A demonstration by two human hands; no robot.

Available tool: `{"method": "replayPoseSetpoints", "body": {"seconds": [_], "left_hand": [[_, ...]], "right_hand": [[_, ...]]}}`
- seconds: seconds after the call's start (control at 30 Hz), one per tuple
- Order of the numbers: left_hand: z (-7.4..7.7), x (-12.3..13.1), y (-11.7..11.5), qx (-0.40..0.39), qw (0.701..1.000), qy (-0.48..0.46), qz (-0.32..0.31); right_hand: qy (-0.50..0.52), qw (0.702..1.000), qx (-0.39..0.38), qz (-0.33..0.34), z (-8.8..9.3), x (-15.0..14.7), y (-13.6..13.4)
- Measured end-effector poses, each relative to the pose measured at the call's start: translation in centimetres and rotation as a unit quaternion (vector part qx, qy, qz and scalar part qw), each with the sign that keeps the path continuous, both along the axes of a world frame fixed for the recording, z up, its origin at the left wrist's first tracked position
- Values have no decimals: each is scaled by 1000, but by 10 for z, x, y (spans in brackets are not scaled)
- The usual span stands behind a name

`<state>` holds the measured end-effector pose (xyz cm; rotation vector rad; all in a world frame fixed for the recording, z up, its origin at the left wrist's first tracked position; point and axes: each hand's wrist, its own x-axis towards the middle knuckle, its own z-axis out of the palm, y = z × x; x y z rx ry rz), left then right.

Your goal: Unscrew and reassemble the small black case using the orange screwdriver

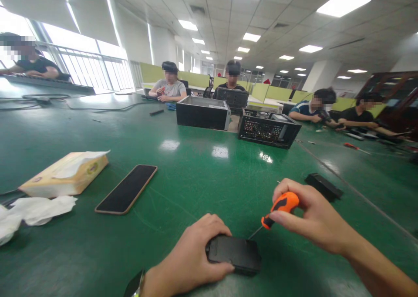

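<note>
On the green table in front of me lies a small black rectangular plastic box (235,254). My left hand (196,255) is closed around its left end, thumb along the near side and fingers over the far side. In my right hand (313,214) is a screwdriver (283,204) with an orange and black handle, gripped between thumb and fingers. Its thin shaft slants down to the left, and the tip meets the far edge of the box near its right end. Whether the tip sits in a screw is too small to tell.
Left of my hands are a phone (127,191), a tissue pack (70,173) and crumpled tissues (42,210). Another black part (324,187) lies beyond my right hand. Two computer cases (202,117) stand farther back. A second screwdriver (352,146) lies far right. Several people sit around the table.
</note>
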<state>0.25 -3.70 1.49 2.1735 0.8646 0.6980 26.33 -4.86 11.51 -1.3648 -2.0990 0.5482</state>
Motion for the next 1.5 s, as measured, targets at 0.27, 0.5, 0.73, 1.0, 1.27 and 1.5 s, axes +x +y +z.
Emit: {"method": "replayPoseSetpoints", "body": {"seconds": [0.27,0.5,0.73,1.0,1.27,1.5], "left_hand": [[0,0,1,5,1000,-1,-1],[1,-1,0,12,1000,-1,-8],[1,-1,3,24,1000,2,-16],[-1,-1,3,22,1000,-2,-16],[2,-1,2,25,1000,7,-15],[4,0,1,28,999,14,-9]], "right_hand": [[-69,993,44,82,29,-4,-5],[40,994,93,41,9,-9,-9],[48,996,53,55,-3,-16,-3],[56,995,54,59,-3,-18,-3],[52,995,53,70,-3,-19,-5],[36,994,63,75,-1,-22,-4]]}}
